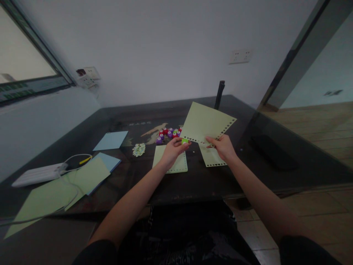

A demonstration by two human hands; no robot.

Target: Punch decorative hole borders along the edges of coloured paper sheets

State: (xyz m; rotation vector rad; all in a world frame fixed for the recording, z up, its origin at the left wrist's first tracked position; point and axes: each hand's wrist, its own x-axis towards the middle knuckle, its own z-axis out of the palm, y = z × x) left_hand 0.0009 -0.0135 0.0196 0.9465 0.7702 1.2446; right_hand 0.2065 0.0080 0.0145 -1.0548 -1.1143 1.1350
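Observation:
My left hand [174, 150] grips a small green punch [185, 141] at the lower left edge of a pale green sheet [205, 119]. That sheet is raised above the table, with dark holes along its lower and right edges. My right hand [223, 146] pinches its lower edge between thumb and fingers. Under my left hand lies a pale green sheet [176, 165] with small holes along its edges. Another punched sheet [213, 157] lies partly beneath my right hand. Behind my left hand stand several red and purple punches [165, 131].
A pile of paper bits [139, 149] lies left of centre. Blue paper [111, 140], overlapping green sheets [74, 180] and a white power strip [40, 174] with a cable are on the left. A black upright object [220, 95] stands behind; a dark case [273, 152] lies right.

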